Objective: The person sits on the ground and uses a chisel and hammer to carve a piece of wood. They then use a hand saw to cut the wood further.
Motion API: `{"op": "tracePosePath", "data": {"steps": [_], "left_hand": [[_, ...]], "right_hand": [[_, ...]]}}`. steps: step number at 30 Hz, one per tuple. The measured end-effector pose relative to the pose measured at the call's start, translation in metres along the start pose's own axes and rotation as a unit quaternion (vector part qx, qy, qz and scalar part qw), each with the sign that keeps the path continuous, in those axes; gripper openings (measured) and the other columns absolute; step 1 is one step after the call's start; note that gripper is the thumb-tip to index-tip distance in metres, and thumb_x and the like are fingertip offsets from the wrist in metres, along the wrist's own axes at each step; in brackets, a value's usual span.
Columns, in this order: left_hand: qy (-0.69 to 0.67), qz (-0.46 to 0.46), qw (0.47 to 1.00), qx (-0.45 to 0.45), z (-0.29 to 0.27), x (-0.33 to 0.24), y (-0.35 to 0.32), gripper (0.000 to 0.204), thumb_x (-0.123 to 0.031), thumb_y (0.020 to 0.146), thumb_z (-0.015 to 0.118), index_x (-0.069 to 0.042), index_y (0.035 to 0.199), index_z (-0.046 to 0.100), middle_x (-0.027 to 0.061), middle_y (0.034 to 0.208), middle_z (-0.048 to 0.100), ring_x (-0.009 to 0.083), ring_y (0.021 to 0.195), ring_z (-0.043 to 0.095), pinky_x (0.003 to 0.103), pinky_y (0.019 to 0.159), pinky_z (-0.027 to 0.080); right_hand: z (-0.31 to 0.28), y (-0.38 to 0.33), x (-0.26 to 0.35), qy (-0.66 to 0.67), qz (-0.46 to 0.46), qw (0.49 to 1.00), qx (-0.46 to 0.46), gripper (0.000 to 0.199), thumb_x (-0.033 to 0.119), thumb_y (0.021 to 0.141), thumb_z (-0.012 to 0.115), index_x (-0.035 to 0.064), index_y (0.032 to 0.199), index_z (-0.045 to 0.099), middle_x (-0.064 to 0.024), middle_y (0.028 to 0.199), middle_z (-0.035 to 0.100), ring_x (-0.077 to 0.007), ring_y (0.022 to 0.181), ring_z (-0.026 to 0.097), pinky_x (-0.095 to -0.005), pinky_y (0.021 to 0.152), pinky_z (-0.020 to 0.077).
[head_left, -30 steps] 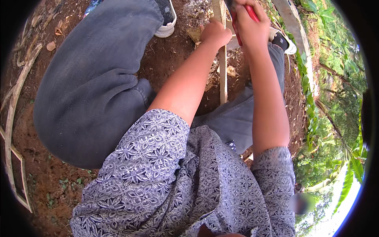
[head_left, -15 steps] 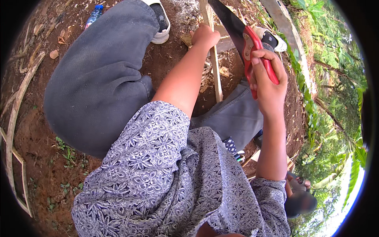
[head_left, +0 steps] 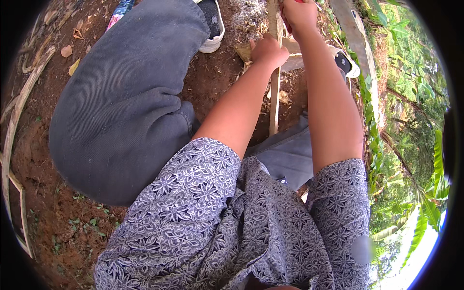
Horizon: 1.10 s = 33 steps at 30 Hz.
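The right hand (head_left: 298, 15) is swinging back down, clenching the red-handled knife (head_left: 285, 21) against the stick (head_left: 274, 96). The left hand (head_left: 268, 50) is gripping the stick, steadying it for another cut.

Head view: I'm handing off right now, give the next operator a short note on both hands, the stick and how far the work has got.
Left hand: grip shut on the pale stick, which runs upright between the knees to the ground.
Right hand: at the stick's top edge of view, shut on a red-handled tool; its blade is out of frame.
Done: pale chips lie on the soil by the stick.
Left: cannot tell how much cutting remains.
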<state>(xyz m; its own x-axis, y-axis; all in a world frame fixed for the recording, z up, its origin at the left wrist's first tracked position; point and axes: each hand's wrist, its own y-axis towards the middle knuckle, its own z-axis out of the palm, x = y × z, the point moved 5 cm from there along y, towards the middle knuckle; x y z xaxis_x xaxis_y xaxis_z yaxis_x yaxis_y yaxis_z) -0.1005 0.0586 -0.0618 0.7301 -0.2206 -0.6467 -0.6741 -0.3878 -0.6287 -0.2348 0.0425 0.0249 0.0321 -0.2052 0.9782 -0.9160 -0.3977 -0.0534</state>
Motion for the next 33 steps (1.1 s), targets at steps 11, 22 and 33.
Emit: {"op": "tracePosePath", "data": {"steps": [11, 22, 33], "left_hand": [[-0.003, -0.006, 1.0, -0.027, -0.002, 0.003, 0.007, 0.054, -0.029, 0.087, 0.058, 0.005, 0.129, 0.052, 0.0229, 0.113, 0.073, 0.0348, 0.116, 0.068, 0.048, 0.128, 0.014], [-0.003, -0.006, 1.0, 0.027, 0.002, -0.012, -0.006, 0.076, -0.03, 0.089, 0.06, 0.017, 0.142, 0.033, 0.0263, 0.125, 0.067, 0.0335, 0.126, 0.062, 0.046, 0.128, 0.013], [-0.008, -0.008, 0.999, -0.053, -0.006, 0.001, 0.004, 0.057, -0.028, 0.084, 0.062, 0.006, 0.129, 0.055, 0.0233, 0.115, 0.072, 0.0365, 0.117, 0.067, 0.051, 0.122, 0.027]], "right_hand": [[-0.124, -0.238, 0.161, -0.099, 0.142, 0.985, -0.021, 0.01, 0.009, 0.099, 0.066, 0.0065, 0.109, 0.069, 0.0021, 0.08, 0.064, -0.0024, 0.06, 0.056, -0.0189, 0.05, 0.0399], [-0.013, -0.011, 0.002, 0.079, -0.002, 0.997, -0.004, 0.01, 0.008, 0.096, 0.065, 0.0054, 0.104, 0.069, -0.0007, 0.09, 0.069, -0.0062, 0.07, 0.055, -0.0233, 0.061, 0.0441], [-0.108, -0.206, 0.121, -0.011, 0.127, 0.992, 0.007, 0.012, 0.009, 0.099, 0.066, 0.0057, 0.11, 0.069, 0.0014, 0.08, 0.064, -0.0036, 0.059, 0.055, -0.02, 0.051, 0.0408]]}}
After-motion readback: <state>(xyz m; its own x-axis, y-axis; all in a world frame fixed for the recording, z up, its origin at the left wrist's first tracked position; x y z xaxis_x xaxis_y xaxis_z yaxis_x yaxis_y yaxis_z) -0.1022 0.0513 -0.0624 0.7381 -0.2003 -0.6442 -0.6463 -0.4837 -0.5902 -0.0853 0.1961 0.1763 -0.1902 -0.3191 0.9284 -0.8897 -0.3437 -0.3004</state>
